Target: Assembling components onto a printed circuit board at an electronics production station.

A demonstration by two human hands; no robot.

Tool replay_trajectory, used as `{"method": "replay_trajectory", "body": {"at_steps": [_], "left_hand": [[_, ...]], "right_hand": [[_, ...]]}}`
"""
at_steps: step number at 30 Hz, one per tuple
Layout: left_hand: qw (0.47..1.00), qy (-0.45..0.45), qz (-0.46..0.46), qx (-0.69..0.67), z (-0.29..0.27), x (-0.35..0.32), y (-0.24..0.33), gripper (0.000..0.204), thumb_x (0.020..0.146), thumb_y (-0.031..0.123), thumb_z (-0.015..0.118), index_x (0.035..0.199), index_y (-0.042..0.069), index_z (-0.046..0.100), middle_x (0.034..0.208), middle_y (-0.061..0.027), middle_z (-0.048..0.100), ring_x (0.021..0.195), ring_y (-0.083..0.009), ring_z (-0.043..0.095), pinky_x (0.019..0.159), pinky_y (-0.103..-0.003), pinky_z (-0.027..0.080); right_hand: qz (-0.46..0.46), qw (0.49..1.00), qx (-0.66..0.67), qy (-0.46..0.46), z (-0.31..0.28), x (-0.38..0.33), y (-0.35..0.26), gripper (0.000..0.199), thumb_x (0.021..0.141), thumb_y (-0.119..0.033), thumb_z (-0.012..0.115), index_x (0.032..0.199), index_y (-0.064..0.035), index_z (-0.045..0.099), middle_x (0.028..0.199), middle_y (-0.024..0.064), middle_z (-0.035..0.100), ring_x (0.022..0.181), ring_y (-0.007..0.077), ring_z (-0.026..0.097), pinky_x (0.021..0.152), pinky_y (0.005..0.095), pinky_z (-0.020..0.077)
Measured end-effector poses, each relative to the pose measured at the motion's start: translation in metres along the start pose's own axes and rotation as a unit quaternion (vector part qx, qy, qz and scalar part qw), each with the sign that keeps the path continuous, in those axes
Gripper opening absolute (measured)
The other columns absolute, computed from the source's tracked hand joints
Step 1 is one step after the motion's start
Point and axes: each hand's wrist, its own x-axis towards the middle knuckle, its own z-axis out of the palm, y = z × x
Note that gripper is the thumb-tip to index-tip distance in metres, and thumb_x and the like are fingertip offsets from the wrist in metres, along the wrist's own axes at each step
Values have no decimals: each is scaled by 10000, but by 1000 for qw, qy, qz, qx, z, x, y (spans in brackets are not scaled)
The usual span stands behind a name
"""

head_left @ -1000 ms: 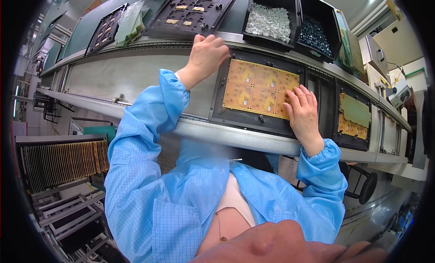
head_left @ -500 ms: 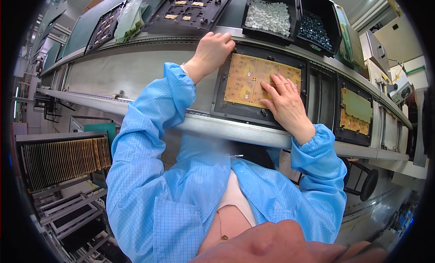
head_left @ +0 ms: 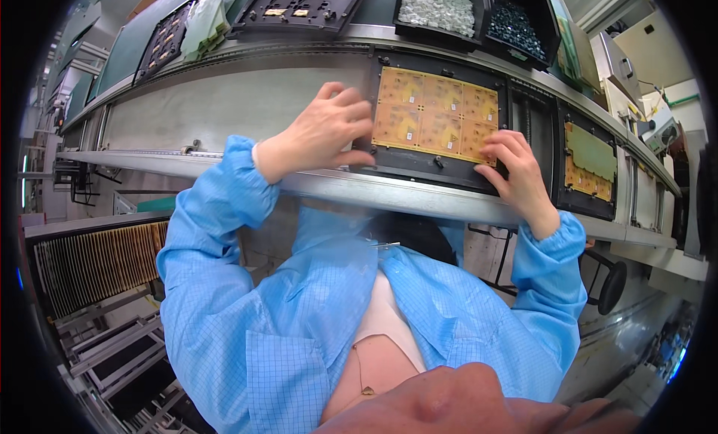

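Both hands have shifted in the head view: the left hand has come down from the upper corner of the black carrier frame to its left edge, fingers curled over it, while the right hand has slid off the yellow circuit panel to the frame's lower right corner, fingers pressing flat, nothing gripped. Judged, the panel is seated and the frame is being steadied. It lies on the conveyor rail. Parts bins sit beyond, a second loaded carrier to the right; nothing obstructs.
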Motion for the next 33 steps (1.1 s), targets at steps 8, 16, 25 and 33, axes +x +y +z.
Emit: {"method": "replay_trajectory", "body": {"at_steps": [8, 16, 25, 33], "left_hand": [[990, -82, 83, 80, 2, 6, 7, 89, 764, 164, 700, 778, 118, 624, 745, -1, 538, 845, -185, 542, 928, -387, 403], [969, -73, 207, 110, 1, 13, -2, 25, 764, 104, 642, 786, 95, 633, 731, -11, 541, 822, -175, 556, 923, -377, 445], [993, -100, 62, 12, 5, 4, -1, 70, 806, 130, 663, 853, 86, 636, 877, -23, 579, 892, -196, 578, 840, -347, 454], [983, -101, 140, 57, 9, 6, -6, 66, 765, 137, 646, 760, 74, 627, 856, -28, 578, 849, -194, 578, 800, -325, 471]], "right_hand": [[-24, 1000, -13, -7, -3, -27, 19, 207, 725, 14, 763, 909, 24, 671, 1051, 136, 655, 1088, 326, 608, 881, 400, 543], [-87, 986, -96, -105, -18, -19, 27, 132, 749, 40, 690, 875, 41, 651, 1052, 146, 662, 1078, 315, 631, 886, 363, 557], [-133, 950, -211, -186, -23, 3, 25, 131, 772, -7, 614, 902, -8, 633, 906, 91, 639, 916, 252, 639, 819, 349, 556], [-198, 921, -254, -221, -22, 20, 30, 138, 777, -52, 628, 908, -24, 663, 846, 65, 629, 872, 220, 639, 788, 317, 548]]}}
